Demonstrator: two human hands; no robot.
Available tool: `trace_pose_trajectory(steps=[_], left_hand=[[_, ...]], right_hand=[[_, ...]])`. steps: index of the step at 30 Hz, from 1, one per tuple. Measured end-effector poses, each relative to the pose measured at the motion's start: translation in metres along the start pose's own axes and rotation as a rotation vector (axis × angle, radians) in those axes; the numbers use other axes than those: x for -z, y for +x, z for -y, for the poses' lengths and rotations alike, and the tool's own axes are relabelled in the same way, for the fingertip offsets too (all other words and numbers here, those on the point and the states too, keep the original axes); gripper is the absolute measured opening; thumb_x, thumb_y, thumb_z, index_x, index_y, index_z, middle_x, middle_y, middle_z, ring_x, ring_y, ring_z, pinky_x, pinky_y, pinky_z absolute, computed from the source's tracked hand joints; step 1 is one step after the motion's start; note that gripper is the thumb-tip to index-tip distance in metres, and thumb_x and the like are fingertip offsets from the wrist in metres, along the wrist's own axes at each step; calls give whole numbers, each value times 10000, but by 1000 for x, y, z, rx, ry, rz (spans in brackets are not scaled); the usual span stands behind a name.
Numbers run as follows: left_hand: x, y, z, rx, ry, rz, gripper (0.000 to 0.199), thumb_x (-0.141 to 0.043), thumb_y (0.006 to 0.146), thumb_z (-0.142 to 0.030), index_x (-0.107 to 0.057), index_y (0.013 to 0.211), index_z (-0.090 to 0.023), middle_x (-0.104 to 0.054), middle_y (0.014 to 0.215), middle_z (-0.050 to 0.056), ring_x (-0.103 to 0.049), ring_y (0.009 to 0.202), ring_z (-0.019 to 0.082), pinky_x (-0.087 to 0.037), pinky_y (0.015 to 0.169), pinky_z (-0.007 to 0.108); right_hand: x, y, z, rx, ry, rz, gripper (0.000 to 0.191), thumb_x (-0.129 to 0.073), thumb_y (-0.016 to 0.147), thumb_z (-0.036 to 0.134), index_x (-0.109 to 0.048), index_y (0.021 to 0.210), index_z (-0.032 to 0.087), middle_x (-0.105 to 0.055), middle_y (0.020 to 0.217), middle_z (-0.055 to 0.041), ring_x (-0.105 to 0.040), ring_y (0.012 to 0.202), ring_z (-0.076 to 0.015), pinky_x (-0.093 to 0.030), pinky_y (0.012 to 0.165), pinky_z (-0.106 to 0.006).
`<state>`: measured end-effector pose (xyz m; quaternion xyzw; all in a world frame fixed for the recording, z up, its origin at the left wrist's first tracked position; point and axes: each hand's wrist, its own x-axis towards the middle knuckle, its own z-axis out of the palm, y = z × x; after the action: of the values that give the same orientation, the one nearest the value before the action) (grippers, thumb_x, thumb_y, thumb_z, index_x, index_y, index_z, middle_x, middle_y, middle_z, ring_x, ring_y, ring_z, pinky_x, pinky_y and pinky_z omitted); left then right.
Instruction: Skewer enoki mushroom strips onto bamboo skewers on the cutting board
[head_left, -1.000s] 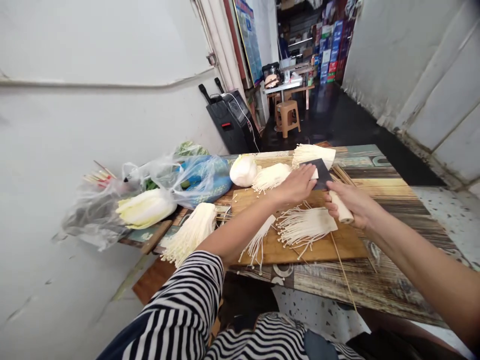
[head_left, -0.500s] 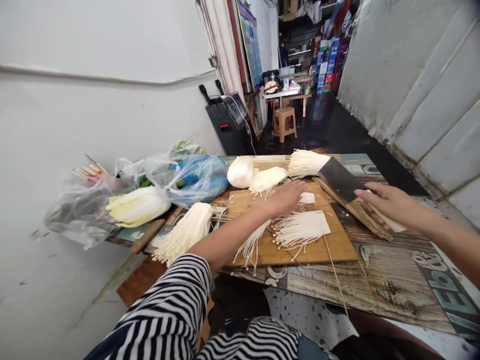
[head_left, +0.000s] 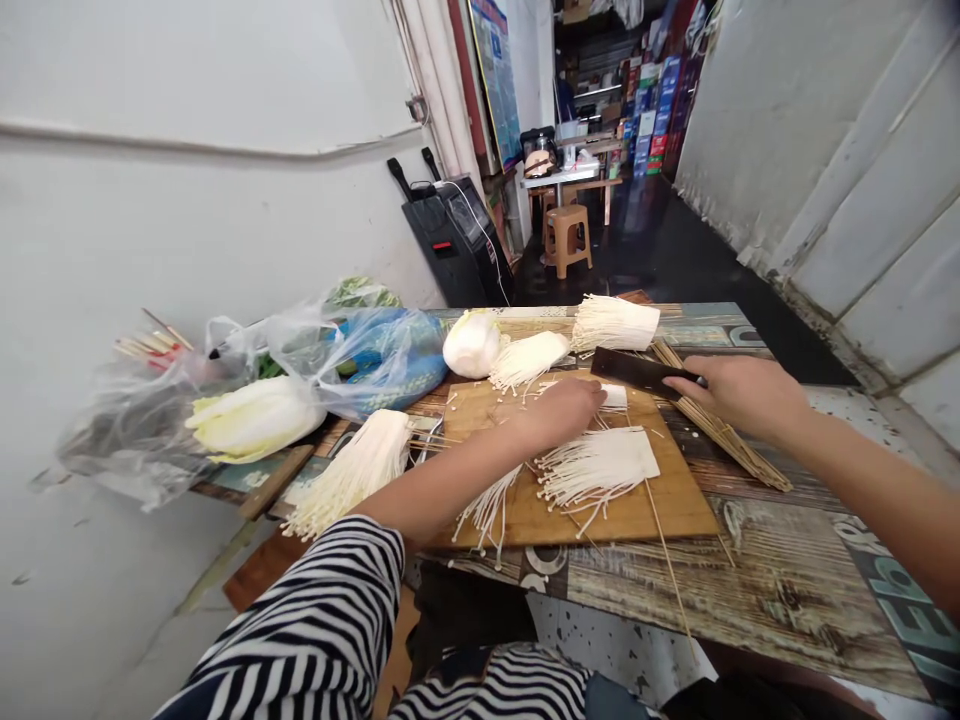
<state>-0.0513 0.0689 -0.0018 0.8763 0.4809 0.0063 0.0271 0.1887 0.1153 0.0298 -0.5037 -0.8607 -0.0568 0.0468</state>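
Note:
My right hand [head_left: 731, 392] grips a cleaver [head_left: 628, 371] by its handle. The blade is turned nearly edge-on, over the far right part of a wooden cutting board [head_left: 679, 495]. With fingers bent together, my left hand [head_left: 571, 408] holds down a small piece of enoki mushrooms [head_left: 615, 398] on the board, just left of and below the blade. Closer to me lies a flat fan of enoki [head_left: 619, 462], cut end to the right. Some loose enoki strands [head_left: 491, 510] hang over the board's near edge, partly behind my left forearm.
Enoki bunches [head_left: 616, 322] lie beyond the board and another [head_left: 360, 470] at its left. Bamboo skewers [head_left: 739, 445] lie right of the board. A napa cabbage [head_left: 259, 418], a round white vegetable [head_left: 472, 345] and plastic bags [head_left: 394, 365] occupy the table's left and back. A black speaker [head_left: 457, 240] stands behind.
The cleaver has swung left toward my left hand, its blade turning from broadside to nearly edge-on. My left fingers have bent down onto the small enoki piece. The view has shifted slightly.

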Motion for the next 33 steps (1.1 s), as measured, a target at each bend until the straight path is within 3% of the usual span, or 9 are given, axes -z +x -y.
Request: trace_pose_trajectory(steps=[4, 10, 12, 15, 19, 24, 30, 33], left_hand=[[-7, -10, -16, -12, 78, -26, 358, -350, 988, -251, -578, 1189, -61, -623, 1215, 185, -582, 1130, 267, -407, 1013, 387], [-12, -16, -27, 64, 191, -70, 330, -351, 978, -239, -588, 1177, -126, -641, 1203, 138, -546, 1166, 255, -389, 1012, 395], [-8, -13, -28, 68, 192, -70, 312, -364, 959, -187, -578, 1179, -131, -660, 1151, 129, -568, 1097, 257, -412, 965, 399], [1, -2, -27, 60, 173, -53, 277, -389, 943, -159, -593, 1129, -130, -674, 1053, 131, -577, 1036, 268, -429, 917, 395], [13, 20, -19, 66, 81, 63, 267, -491, 914, -217, -601, 1140, -125, -600, 1219, 167, -538, 1155, 301, -425, 949, 395], [25, 46, 0, 114, -27, 197, 432, -659, 824, -347, -577, 1220, -197, -626, 1254, 94, -586, 1147, 262, -458, 929, 325], [26, 65, 10, 266, -101, 253, 338, -742, 737, -380, -669, 1015, -202, -674, 1168, 79, -597, 1103, 292, -440, 939, 409], [25, 71, 14, 299, -170, 268, 275, -785, 656, -371, -694, 849, -199, -719, 960, 45, -629, 953, 265, -460, 853, 368]], right_hand=[[1, 17, 9, 97, -23, 3, 362, -467, 907, 511, -677, 939, 219, -702, 842, -89, -579, 699, -210, -219, 548, -294], [-5, 36, 15, 157, -11, 8, 320, -516, 880, 520, -689, 949, 260, -713, 878, -49, -587, 739, -200, -238, 571, -282], [-4, 32, 10, 81, -16, -30, 348, -489, 890, 534, -680, 939, 248, -709, 893, -69, -586, 749, -211, -239, 570, -291], [-3, 14, -6, -168, -50, -134, 464, -327, 952, 506, -652, 1000, 179, -675, 964, -169, -585, 762, -258, -254, 570, -322], [-13, -19, -34, -403, -93, -164, 412, -278, 945, 287, -578, 1141, 83, -604, 1021, -284, -594, 836, -347, -315, 605, -380], [-47, -36, -55, -447, -74, -50, 373, -330, 870, 124, -572, 1153, 141, -619, 970, -238, -609, 847, -321, -380, 631, -378], [-68, -23, -59, -459, 32, -44, 234, -488, 902, 269, -585, 1082, 156, -636, 981, -105, -589, 842, -189, -452, 729, -347], [-66, -19, -57, -463, 120, -74, 165, -561, 856, 302, -631, 935, 176, -650, 956, -124, -593, 888, -224, -453, 764, -378]])
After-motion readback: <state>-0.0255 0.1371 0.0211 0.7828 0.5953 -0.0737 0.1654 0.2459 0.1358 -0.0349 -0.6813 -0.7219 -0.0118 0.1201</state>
